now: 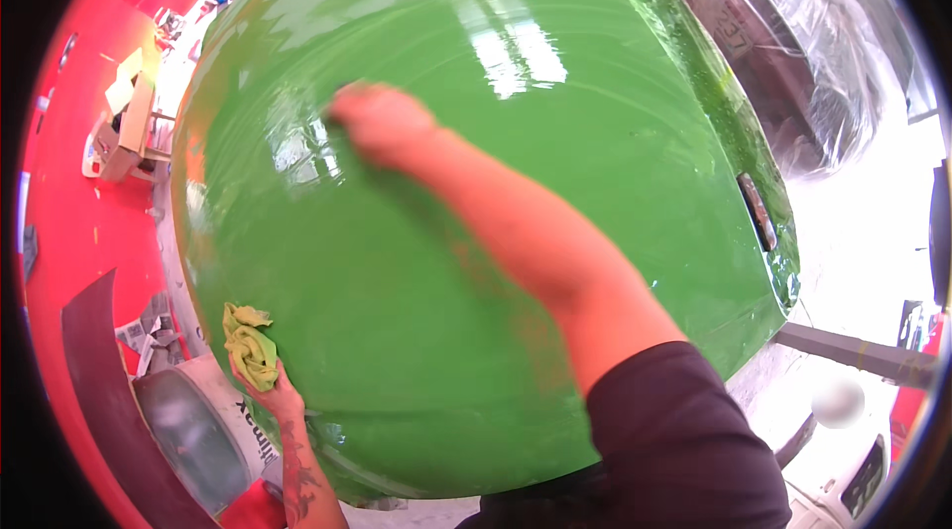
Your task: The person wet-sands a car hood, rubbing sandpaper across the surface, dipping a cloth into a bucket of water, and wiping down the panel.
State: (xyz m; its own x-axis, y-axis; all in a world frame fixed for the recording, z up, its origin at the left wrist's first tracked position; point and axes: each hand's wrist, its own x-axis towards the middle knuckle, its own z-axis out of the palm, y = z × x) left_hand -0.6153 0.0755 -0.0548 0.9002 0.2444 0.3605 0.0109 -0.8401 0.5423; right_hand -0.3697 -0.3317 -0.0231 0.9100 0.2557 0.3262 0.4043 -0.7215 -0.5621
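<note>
A large glossy green car body panel (pixel 535 172) fills the middle of the head view, with streaks and reflections on its surface. My right hand (pixel 382 122) is pressed on its upper left part, smeared by motion, with a closed grip on a small dark item that is mostly hidden. At the lower left edge, my left hand (pixel 276 390) grips a crumpled yellow-green cloth (pixel 248 341) against the panel's side.
A car under clear plastic sheeting (pixel 813 43) stands at the upper right. At the left are a red wall (pixel 74 202), cardboard (pixel 129 132) and a dark curved panel (pixel 99 341). A grey beam (pixel 853 351) reaches from the panel's right corner past a white container (pixel 833 470).
</note>
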